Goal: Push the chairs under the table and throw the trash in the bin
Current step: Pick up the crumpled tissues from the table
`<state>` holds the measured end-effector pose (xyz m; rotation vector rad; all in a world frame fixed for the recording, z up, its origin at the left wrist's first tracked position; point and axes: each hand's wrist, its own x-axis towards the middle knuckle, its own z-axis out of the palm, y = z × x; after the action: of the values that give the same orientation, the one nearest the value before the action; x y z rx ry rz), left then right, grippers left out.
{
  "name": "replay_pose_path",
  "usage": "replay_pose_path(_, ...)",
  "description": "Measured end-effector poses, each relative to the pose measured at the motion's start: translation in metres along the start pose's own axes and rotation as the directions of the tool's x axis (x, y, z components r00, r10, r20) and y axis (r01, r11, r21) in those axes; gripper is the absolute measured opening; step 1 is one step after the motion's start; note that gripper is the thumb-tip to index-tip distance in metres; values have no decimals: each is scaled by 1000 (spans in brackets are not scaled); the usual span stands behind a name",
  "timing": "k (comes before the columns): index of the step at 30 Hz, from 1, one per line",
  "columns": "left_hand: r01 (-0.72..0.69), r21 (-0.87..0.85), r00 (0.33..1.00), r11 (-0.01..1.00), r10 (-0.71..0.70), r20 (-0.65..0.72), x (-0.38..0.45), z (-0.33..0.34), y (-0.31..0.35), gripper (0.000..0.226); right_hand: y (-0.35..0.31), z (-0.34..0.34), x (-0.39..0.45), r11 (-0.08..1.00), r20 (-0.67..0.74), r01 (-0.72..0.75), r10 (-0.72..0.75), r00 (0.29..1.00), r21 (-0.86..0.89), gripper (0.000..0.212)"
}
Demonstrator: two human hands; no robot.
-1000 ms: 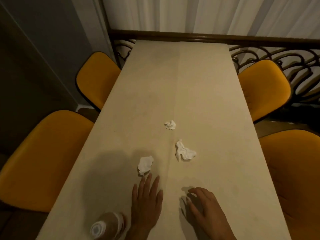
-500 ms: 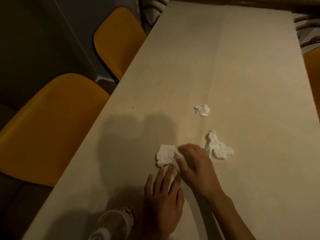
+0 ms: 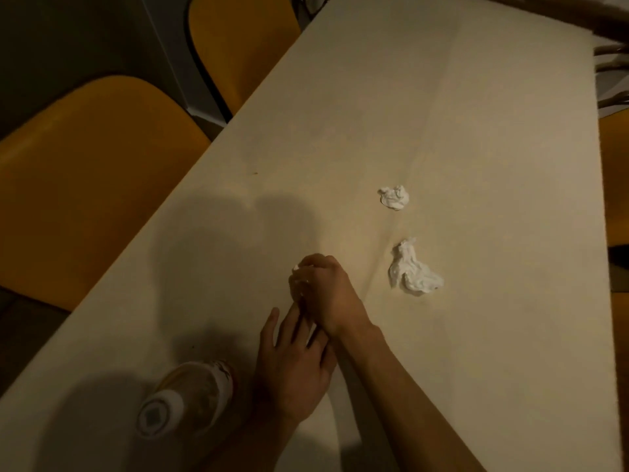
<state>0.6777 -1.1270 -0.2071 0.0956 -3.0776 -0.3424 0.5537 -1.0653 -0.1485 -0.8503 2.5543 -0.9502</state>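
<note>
Head view. Since half a second ago: right hand (image 3: 321,291) now closed over the nearest crumpled white paper tissue (image 3: 296,268), which lay exposed on the pale beige tabletop (image 3: 476,131) then; only small white edges visible at the knuckles now. Fingers curled tight round the wad, wrist crossing above the left hand (image 3: 292,366). Left hand flat on the table just behind, fingers straight and slightly spread, holding nothing.

Key relation for the likely next pick: elongated crumpled white tissue (image 3: 412,270) just to the right of the right hand, long axis running near-right to far-left; small balled white tissue (image 3: 393,197) farther off, beyond and right. Right hand nearer to both.

Clear plastic bottle with white cap (image 3: 185,396) lying beside the left hand. Two yellow moulded chairs (image 3: 88,185) (image 3: 238,46) at the table's left edge, seats not yet under it. Bin not in view.
</note>
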Motion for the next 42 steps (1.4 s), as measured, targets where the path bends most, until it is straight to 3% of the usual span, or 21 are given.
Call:
replay_pose_path(2, 3, -22, 1000, 1000, -4, -13, -1, 0, 0, 40, 5, -16, 1, 1000, -15, 2, -2, 1000, -18, 16)
replay_pose_path(6, 1, -10, 1000, 1000, -1, 18, -1, 1, -1, 51, 34, -72, -17, 998, -327, -57, 43, 944, -33, 21)
replay_pose_path(9, 12, -7, 999, 1000, -12, 32, -1, 1, 0, 52, 70, -116, -26, 979, -442, -114, 29, 897, -167, 24)
replay_pose_path(12, 15, -17, 1000, 1000, -14, 26, 0, 3, -1, 51, 102, -129, -27, 945, -394, -183, 64, 917, -273, 24)
replay_pose_path(14, 12, -20, 1000, 1000, -11, 25, -1, 6, -1, 50, 112, -118, -32, 966, -271, -212, 167, 948, -147, 26)
replay_pose_path(16, 19, -28, 999, 999, -19, 29, -1, 7, -2, 50, 118, -102, -42, 978, -226, -188, 164, 960, -87, 25)
replay_pose_path(19, 31, -35, 999, 999, -29, 37, -1, 8, -1, 51, 121, -88, -55, 981, -305, -193, 194, 932, 34, 22)
replay_pose_path(22, 22, -32, 999, 999, -20, 38, -1, 6, -1, 51, 111, -76, -53, 930, -261, -302, 351, 899, 210, 44)
replay_pose_path(24, 21, -40, 999, 999, -20, 35, -1, 4, -2, 51, 107, -68, -50, 917, -254, -315, 374, 892, 244, 58)
replay_pose_path(30, -6, -82, 1000, 997, 5, -13, 0, 2, -1, 49, 108, -56, -41, 932, -468, -235, 344, 814, 275, 10)
replay_pose_path(35, -30, -86, 999, 996, 27, -38, 2, -2, -1, 49, 116, -61, -31, 939, -513, -188, 317, 798, 287, 19)
replay_pose_path(42, -48, -68, 995, 997, 42, -95, 4, 6, -4, 52, 124, -88, -8, 836, -461, -187, 454, 762, 516, 43)
